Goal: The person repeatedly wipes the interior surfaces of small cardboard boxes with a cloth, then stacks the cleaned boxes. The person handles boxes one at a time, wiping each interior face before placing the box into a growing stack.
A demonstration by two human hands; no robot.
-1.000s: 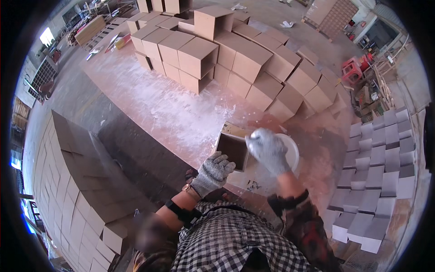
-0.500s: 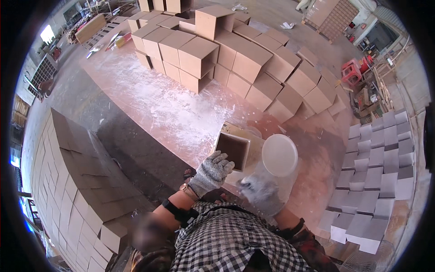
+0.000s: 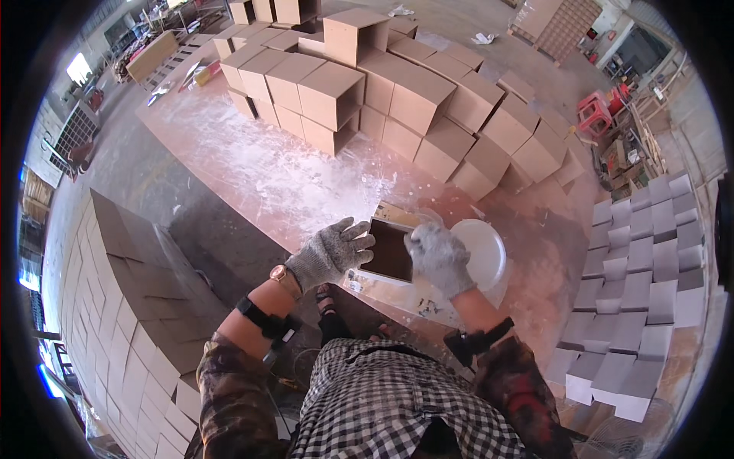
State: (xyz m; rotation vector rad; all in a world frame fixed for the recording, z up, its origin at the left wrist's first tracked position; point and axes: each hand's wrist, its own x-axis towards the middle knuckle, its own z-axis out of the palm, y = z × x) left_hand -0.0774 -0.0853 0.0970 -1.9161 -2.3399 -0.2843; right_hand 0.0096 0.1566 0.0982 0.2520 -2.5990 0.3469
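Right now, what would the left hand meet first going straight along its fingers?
Likely the open box: its side lies by the fingertips of the left hand, though contact is unclear.

Factory-like workshop, long white-smeared worktable (image 3: 283, 183), stacked brown boxes (image 3: 330, 88), rows of grey blocks (image 3: 636, 294), bare grey floor (image 3: 111, 172)
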